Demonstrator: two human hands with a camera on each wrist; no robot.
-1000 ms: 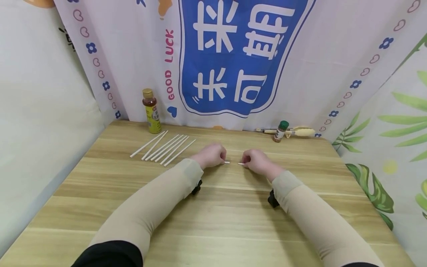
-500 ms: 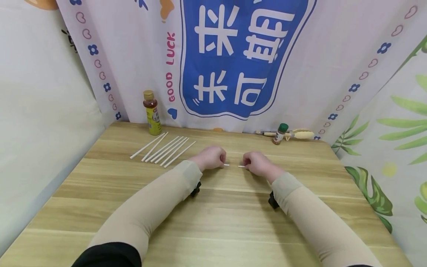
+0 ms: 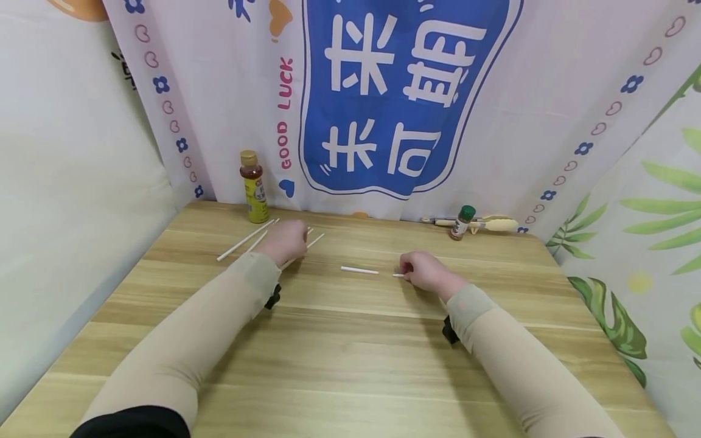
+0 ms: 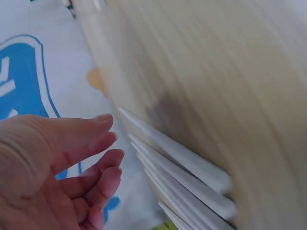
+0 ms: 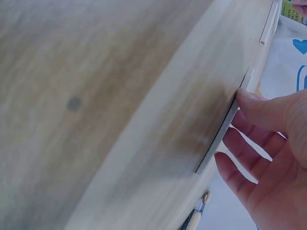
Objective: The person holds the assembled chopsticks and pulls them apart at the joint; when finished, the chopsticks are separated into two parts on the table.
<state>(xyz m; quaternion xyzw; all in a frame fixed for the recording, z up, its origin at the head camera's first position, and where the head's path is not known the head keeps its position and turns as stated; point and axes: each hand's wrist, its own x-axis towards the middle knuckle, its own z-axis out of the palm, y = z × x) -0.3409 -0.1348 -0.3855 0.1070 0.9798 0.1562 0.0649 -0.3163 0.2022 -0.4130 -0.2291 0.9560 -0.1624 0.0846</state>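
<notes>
My left hand (image 3: 286, 240) is over the row of thin white sticks (image 4: 182, 155) at the back left, covering part of them in the head view. The left wrist view shows its fingers loosely bent, with a gap to the sticks and nothing held. One white stick (image 3: 359, 270) lies alone near the middle of the table, lengthwise from left to right. To its right, my right hand (image 3: 424, 269) pinches another white stick (image 5: 211, 149) between thumb and fingers, low at the tabletop. Only its left tip pokes out in the head view.
A yellow-labelled bottle (image 3: 255, 198) with a gold cap stands behind the sticks. At the back right are a small green-capped jar (image 3: 463, 222) and tongs (image 3: 501, 224). A printed cloth (image 3: 356, 204) hangs along the wooden table's (image 3: 350, 365) back edge.
My left hand has let go of its stick, which stays lying in the middle, and has moved left to the row of sticks. The right hand keeps its place and its stick.
</notes>
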